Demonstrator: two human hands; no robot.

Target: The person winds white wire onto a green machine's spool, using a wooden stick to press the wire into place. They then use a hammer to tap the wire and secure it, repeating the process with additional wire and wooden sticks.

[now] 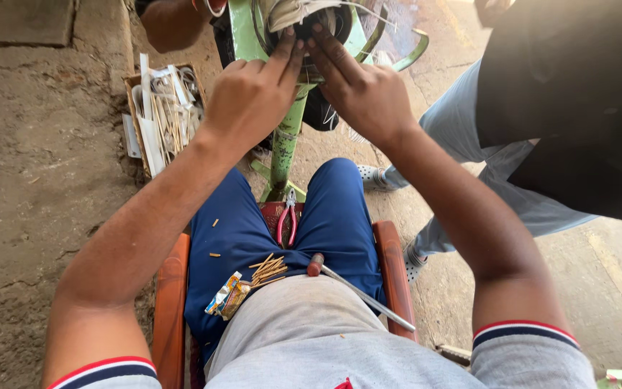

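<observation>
Here, seen from above, a seated person's left hand (250, 94) and right hand (361, 90) press fingertips together into a wire coil (311, 18) on a green stand (286, 137); neither grip closes around anything. Thin sticks (268, 270), pliers (287, 220) and a screwdriver (358, 288) rest on the lap, within easy reach.

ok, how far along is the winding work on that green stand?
Done: hard to judge; pale wrapping already sits in the round dark core on the green metal stand.
In hand: left hand and right hand both press fingertips into the core.
Left: thin wooden slivers on the lap, red-handled pliers and a wooden-handled metal tool lie untouched.
</observation>
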